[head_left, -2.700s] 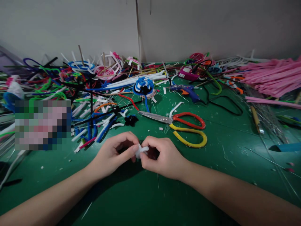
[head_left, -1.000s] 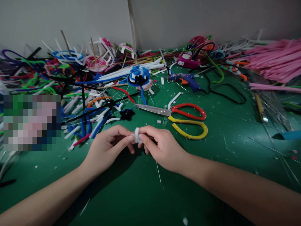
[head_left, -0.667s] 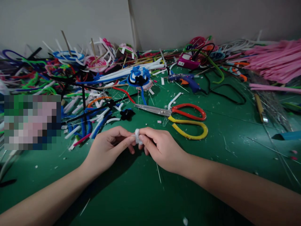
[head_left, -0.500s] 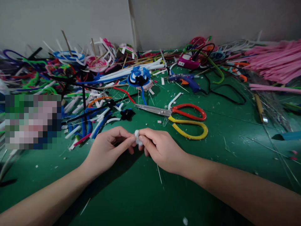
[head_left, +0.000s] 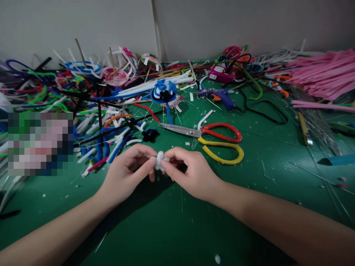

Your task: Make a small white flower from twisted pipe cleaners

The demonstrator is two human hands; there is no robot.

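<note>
A small white fuzzy pipe-cleaner flower (head_left: 160, 156) is pinched between both hands over the green table (head_left: 166, 229). My left hand (head_left: 130, 168) grips its left side between thumb and fingers. On the opposite side, my right hand (head_left: 191, 168) pinches it the same way, and its curled fingers hide part of the shape. Just beyond the hands lie scissors (head_left: 199, 133) with one red and one yellow handle, blades pointing left. A black pipe-cleaner flower (head_left: 150, 135) rests left of the scissor tips. Behind it is a blue and white coiled piece (head_left: 164, 90) with a black flower on it.
A blue glue gun (head_left: 219, 96) with a black cord lies behind the scissors, near a magenta box (head_left: 222, 73). Pink pipe cleaners (head_left: 324, 74) are heaped at right. Cut blue and white pieces (head_left: 119, 142) clutter the left. A wooden-handled tool (head_left: 303, 127) lies right.
The fingers have shifted slightly on the white flower, and more of its petals show between them. The camera view has moved a little; the tabletop things lie as before.
</note>
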